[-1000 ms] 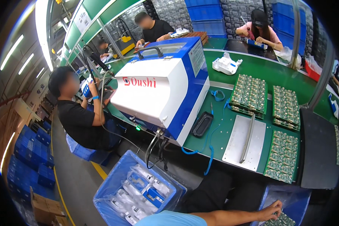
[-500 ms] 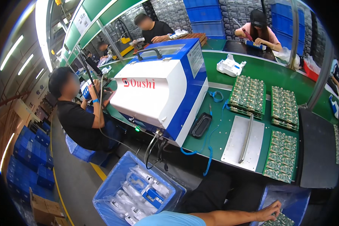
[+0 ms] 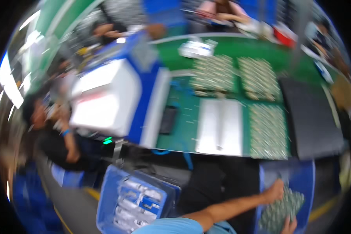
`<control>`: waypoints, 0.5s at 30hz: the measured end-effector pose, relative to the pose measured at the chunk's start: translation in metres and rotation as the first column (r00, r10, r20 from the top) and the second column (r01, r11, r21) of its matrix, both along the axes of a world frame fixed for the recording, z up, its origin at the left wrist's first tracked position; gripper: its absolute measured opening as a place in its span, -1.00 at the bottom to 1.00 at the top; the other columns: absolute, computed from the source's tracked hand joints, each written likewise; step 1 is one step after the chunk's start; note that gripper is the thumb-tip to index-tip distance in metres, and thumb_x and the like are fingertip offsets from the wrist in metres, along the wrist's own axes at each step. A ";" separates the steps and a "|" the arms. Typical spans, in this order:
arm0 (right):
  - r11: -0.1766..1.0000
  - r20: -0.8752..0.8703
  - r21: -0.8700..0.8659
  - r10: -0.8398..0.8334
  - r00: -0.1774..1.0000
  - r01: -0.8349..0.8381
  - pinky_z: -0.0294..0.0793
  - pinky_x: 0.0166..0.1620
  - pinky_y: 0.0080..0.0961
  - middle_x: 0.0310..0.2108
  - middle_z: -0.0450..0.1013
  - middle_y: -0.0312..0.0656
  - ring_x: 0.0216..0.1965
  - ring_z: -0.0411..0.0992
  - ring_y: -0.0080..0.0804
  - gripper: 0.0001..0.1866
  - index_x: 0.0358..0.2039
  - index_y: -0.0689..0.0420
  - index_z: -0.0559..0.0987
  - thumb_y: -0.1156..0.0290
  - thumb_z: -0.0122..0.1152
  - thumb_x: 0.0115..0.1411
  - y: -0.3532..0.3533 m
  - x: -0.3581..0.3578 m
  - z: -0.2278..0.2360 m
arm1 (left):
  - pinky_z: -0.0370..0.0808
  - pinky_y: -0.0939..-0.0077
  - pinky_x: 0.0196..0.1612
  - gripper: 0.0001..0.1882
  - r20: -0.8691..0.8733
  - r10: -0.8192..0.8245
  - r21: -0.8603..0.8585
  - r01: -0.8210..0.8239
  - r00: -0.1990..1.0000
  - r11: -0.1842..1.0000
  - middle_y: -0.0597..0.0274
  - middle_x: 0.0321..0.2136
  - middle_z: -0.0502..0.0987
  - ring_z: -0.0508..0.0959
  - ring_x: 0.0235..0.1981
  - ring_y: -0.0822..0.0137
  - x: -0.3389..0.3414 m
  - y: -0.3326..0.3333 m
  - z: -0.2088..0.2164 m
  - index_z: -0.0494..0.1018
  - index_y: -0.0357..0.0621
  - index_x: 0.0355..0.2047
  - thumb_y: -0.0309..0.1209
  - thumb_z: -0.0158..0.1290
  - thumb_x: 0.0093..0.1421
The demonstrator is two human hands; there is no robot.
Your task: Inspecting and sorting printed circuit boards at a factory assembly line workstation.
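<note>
A green circuit board panel [image 3: 283, 210] is tilted over the blue bin [image 3: 311, 175] at the lower right. My left hand [image 3: 273, 192] is closed at the panel's upper left edge. My right hand [image 3: 289, 225] grips its lower edge, only partly in the picture. Motion blurs the fingers of both hands. On the green bench above lie a single-looking layer of circuit board panels [image 3: 268, 130] and two stacks of panels, a left stack [image 3: 213, 74] and a right stack [image 3: 259, 78]. A white metal plate with a bar handle [image 3: 206, 126] sits beside them.
A large white and blue machine [image 3: 105, 97] stands at the left of the bench. A dark mat [image 3: 312, 117] lies at the right. Below the machine is a blue crate [image 3: 105, 202] with wrapped white parts. Other people work at the left and across the bench.
The view has swung, so the bench appears further left and higher. The panel shows more fully above the bin. My right hand has come into view on it, while my left stays at the panel.
</note>
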State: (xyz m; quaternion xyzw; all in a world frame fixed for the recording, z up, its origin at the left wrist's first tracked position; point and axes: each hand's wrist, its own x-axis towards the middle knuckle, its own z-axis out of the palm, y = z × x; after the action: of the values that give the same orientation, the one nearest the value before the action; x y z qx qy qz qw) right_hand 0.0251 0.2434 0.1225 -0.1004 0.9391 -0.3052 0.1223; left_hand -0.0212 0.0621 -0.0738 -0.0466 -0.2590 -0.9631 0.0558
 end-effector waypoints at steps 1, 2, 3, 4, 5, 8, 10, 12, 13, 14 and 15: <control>0.995 -0.130 -0.096 0.003 0.991 -0.015 0.34 0.07 -0.29 -0.07 0.48 0.06 -0.06 0.43 -0.10 -0.61 0.00 0.31 0.53 0.29 0.14 0.27 0.014 -0.006 -0.029 | 0.48 0.48 -0.39 -0.76 0.018 0.137 -0.362 -0.121 0.990 0.924 0.35 -0.44 0.32 0.42 -0.47 0.43 0.009 -0.014 0.003 0.22 -0.09 -0.04 -0.40 -0.05 0.32; 1.000 -0.082 -0.012 -0.004 0.997 0.003 0.35 0.03 -0.28 -0.12 0.51 0.05 -0.08 0.44 -0.08 -0.59 -0.02 0.30 0.54 0.25 0.15 0.26 -0.033 -0.008 -0.017 | 0.50 0.45 -0.36 -0.75 -0.009 0.315 -0.476 -0.281 0.949 0.833 0.32 -0.43 0.33 0.44 -0.43 0.40 0.013 -0.045 -0.015 0.21 -0.10 -0.03 -0.44 -0.06 0.31; 1.000 -0.175 0.030 -0.001 0.985 0.006 0.38 -0.08 -0.25 -0.22 0.54 0.02 -0.19 0.47 -0.13 -0.62 -0.08 0.29 0.57 0.24 0.15 0.25 -0.024 -0.012 -0.038 | 0.50 0.43 -0.31 -0.75 -0.148 0.292 -0.696 -0.310 0.945 0.648 0.26 -0.36 0.34 0.44 -0.39 0.39 0.016 -0.062 -0.017 0.24 -0.12 -0.05 -0.48 -0.03 0.29; 0.977 0.032 -0.205 0.064 0.997 -0.056 0.40 -0.17 -0.32 -0.35 0.53 -0.06 -0.31 0.45 -0.26 -0.65 -0.14 0.28 0.58 0.24 0.13 0.25 -0.050 -0.017 -0.019 | 0.48 0.34 -0.19 -0.73 -0.301 0.292 -0.832 -0.400 0.908 0.384 0.15 -0.26 0.35 0.45 -0.26 0.28 0.017 -0.078 -0.034 0.34 -0.12 -0.17 -0.52 0.13 0.14; 0.989 0.098 -0.144 -0.015 0.995 0.029 0.41 -0.26 -0.40 -0.45 0.50 -0.17 -0.40 0.41 -0.42 -0.66 -0.17 0.27 0.59 0.23 0.11 0.25 -0.018 -0.019 -0.022 | 0.40 0.24 -0.05 -0.70 -0.480 0.360 -0.813 -0.560 0.800 0.160 0.06 -0.20 0.34 0.42 -0.15 0.13 0.017 -0.068 0.024 0.41 -0.09 -0.32 -0.54 0.26 -0.06; 0.889 0.180 -0.408 -0.144 0.973 0.207 0.41 -0.25 -0.51 -0.38 0.52 -0.33 -0.35 0.38 -0.61 -0.72 -0.16 0.29 0.58 0.32 0.12 0.29 -0.041 -0.007 0.006 | 0.33 0.24 0.06 -0.70 -0.339 0.376 -0.840 -0.457 0.862 0.291 0.01 -0.16 0.32 0.38 -0.07 0.04 0.027 -0.080 0.065 0.49 -0.11 -0.27 -0.51 0.27 -0.06; 0.870 0.196 -0.449 -0.125 0.973 0.202 0.42 -0.17 -0.55 -0.29 0.53 -0.31 -0.27 0.40 -0.61 -0.73 -0.12 0.30 0.56 0.37 0.12 0.30 -0.037 -0.005 0.010 | 0.35 0.29 0.04 -0.76 -0.318 0.355 -0.854 -0.428 0.879 0.296 0.03 -0.17 0.32 0.39 -0.09 0.07 0.030 -0.081 0.076 0.50 -0.14 -0.25 -0.53 0.22 0.02; 0.893 0.214 -0.410 -0.100 0.972 0.182 0.42 -0.11 -0.57 -0.21 0.54 -0.28 -0.21 0.42 -0.60 -0.72 -0.08 0.31 0.55 0.37 0.12 0.30 -0.026 -0.003 0.009 | 0.36 0.31 0.02 -0.82 -0.342 0.358 -0.850 -0.449 0.869 0.277 0.05 -0.18 0.32 0.39 -0.10 0.10 0.031 -0.075 0.077 0.51 -0.17 -0.26 -0.53 0.19 0.08; 0.894 0.211 -0.409 -0.104 0.972 0.185 0.42 -0.11 -0.57 -0.21 0.54 -0.28 -0.21 0.42 -0.60 -0.72 -0.08 0.31 0.55 0.37 0.12 0.30 -0.025 -0.002 0.010 | 0.36 0.31 0.02 -0.82 -0.344 0.355 -0.848 -0.450 0.869 0.281 0.05 -0.18 0.32 0.39 -0.10 0.10 0.031 -0.073 0.079 0.51 -0.17 -0.26 -0.53 0.19 0.08; 0.894 0.185 -0.411 -0.110 0.977 0.179 0.44 -0.14 -0.55 -0.26 0.56 -0.28 -0.24 0.43 -0.60 -0.71 -0.11 0.31 0.56 0.34 0.12 0.31 -0.029 0.001 0.011 | 0.37 0.32 0.01 -0.82 -0.340 0.360 -0.848 -0.449 0.869 0.283 0.05 -0.18 0.32 0.40 -0.11 0.11 0.033 -0.072 0.079 0.51 -0.17 -0.27 -0.54 0.19 0.08; 0.895 0.159 -0.413 -0.113 0.981 0.170 0.45 -0.17 -0.53 -0.31 0.57 -0.28 -0.27 0.44 -0.60 -0.70 -0.15 0.30 0.57 0.30 0.13 0.31 -0.031 0.002 0.013 | 0.37 0.33 0.00 -0.82 -0.336 0.366 -0.848 -0.448 0.868 0.284 0.05 -0.18 0.33 0.40 -0.11 0.12 0.035 -0.073 0.079 0.52 -0.17 -0.27 -0.55 0.19 0.08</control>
State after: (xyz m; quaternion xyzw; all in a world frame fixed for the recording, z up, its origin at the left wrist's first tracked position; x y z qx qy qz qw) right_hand 0.0271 0.2120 0.1350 -0.0356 0.8449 -0.5161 0.1360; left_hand 0.0142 -0.0104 0.0050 -0.0383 -0.7386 -0.6147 0.2742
